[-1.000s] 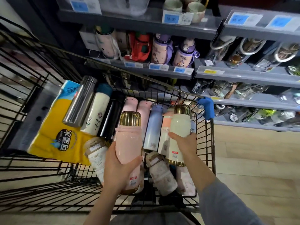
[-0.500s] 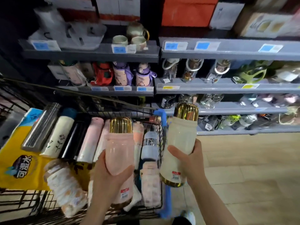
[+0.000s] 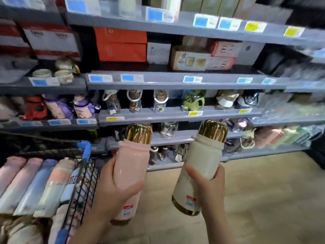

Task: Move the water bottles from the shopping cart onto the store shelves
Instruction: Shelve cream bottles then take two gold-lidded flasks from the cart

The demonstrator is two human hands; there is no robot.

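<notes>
My left hand grips a pink water bottle with a gold cap, held upright in front of the shelves. In my right hand is a cream-white water bottle, also gold-capped and tilted slightly right. Both bottles are out over the floor, to the right of the shopping cart. Several pastel bottles lie side by side in the cart at lower left. The grey store shelves stand straight ahead, stocked with bottles and cups.
The cart's blue corner guard is close to my left hand. Boxes fill the upper shelves, mugs sit at left. Glass bottles line the middle shelf. Beige floor spreads right of the cart.
Both hands have lifted the two bottles out of the cart and carried them right, toward the shelves. My view has swung up and right, so the cart now sits at lower left.
</notes>
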